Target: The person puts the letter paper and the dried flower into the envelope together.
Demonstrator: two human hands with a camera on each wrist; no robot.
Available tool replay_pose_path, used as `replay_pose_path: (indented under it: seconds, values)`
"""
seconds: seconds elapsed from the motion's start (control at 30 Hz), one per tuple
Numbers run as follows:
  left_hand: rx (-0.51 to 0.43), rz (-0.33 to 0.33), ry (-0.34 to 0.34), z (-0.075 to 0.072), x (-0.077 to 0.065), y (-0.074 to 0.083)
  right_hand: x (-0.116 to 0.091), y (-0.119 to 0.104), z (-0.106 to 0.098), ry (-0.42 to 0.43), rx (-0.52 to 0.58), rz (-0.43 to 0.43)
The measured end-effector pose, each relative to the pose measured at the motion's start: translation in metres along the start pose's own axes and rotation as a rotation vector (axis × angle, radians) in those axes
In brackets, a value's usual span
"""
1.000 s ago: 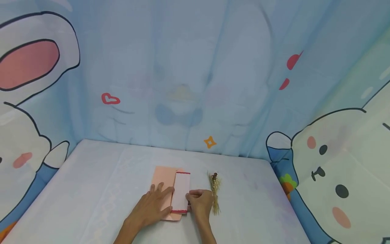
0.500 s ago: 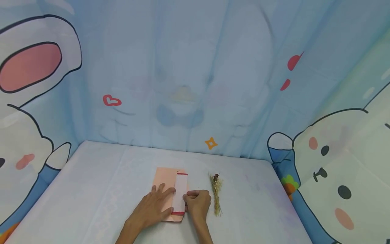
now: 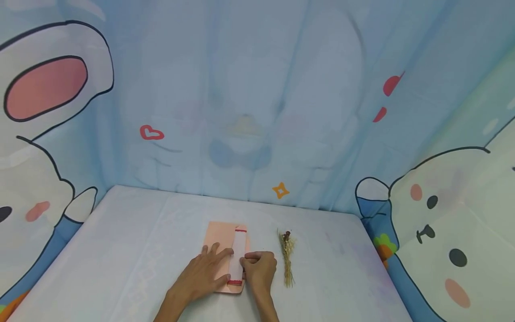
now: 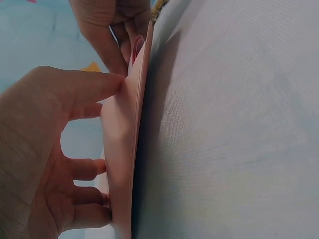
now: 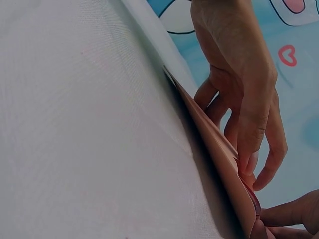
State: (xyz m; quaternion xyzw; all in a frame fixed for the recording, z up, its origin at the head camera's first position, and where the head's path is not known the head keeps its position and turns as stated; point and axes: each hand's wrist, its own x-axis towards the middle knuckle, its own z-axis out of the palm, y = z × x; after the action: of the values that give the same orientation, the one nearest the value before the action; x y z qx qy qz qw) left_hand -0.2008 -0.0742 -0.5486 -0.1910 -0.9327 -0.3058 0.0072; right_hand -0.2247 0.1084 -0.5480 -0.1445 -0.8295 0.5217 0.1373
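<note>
A flat pink paper sleeve or folder (image 3: 218, 233) lies on the white table, its exact kind unclear. Along its right part runs a white paper card (image 3: 239, 246) with red bands at its top and bottom ends; its left side goes under the pink flap's edge. My left hand (image 3: 201, 272) rests spread on the pink paper, thumb and forefinger by the flap's edge. My right hand (image 3: 260, 269) pinches the card's right edge between thumb and fingers. In the left wrist view the card's end looks curved above the pink paper (image 4: 122, 134).
A small bunch of dried flowers (image 3: 287, 259) lies just right of my right hand. The white-covered table (image 3: 342, 268) reaches back to a blue cartoon-printed curtain (image 3: 181, 89), which also hangs at both sides.
My right hand has moved slightly left with the card's edge, and the visible white strip has become narrower. My left hand stays on the pink paper. The head view has shifted a little.
</note>
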Motion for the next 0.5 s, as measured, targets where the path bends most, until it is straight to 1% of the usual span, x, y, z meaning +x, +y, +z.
replay_pose_path:
  seconds: [0.17, 0.5]
  values:
    - [0.016, 0.008, 0.006, -0.0004, 0.0006, -0.0005, 0.0, -0.0005, 0.0024, -0.014, 0.006, -0.009]
    - [-0.003, 0.02, -0.012, -0.0043, -0.0011, 0.0004, -0.0018, -0.0021, 0.0083, -0.039, 0.021, -0.012]
